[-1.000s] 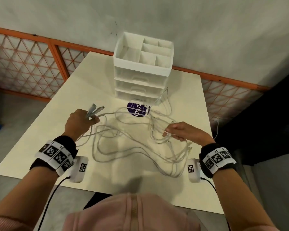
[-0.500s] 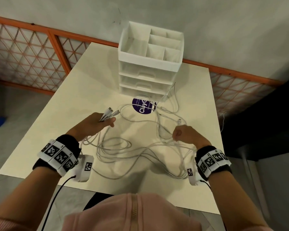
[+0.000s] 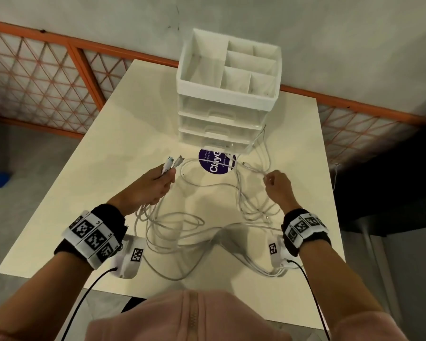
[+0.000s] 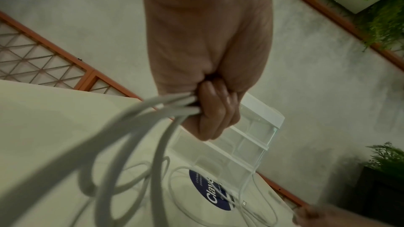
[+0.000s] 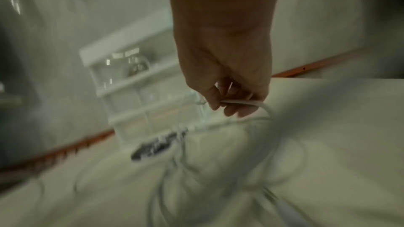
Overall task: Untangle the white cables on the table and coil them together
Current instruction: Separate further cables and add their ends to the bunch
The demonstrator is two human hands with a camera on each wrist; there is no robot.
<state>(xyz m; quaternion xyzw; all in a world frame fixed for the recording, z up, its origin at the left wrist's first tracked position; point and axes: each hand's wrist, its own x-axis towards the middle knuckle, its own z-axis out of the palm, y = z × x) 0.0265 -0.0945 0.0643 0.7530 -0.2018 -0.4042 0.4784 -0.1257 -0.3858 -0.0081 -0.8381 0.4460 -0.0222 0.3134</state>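
Note:
A tangle of white cables point(image 3: 182, 232) sprawls in loops over the cream table point(image 3: 113, 148). My left hand point(image 3: 155, 183) grips a bundle of several cable ends, whose plugs point(image 3: 174, 162) stick out past the fingers; in the left wrist view the strands point(image 4: 153, 108) leave my curled fingers point(image 4: 216, 110) and hang toward the table. My right hand point(image 3: 277, 184) is lifted at the right and pinches one thin strand point(image 3: 253, 169). The right wrist view is blurred but shows that cable point(image 5: 240, 102) held between thumb and fingers.
A white drawer organiser point(image 3: 228, 94) with an open compartment top stands at the table's far middle, a purple round sticker point(image 3: 217, 162) in front of it. Cables trail to the near edge point(image 3: 268, 271). An orange lattice fence point(image 3: 47, 77) and grey wall lie behind.
Both hands have moved farther from me toward the organiser. My right hand rose from the pile and now draws a single strand; the left still holds the plug ends.

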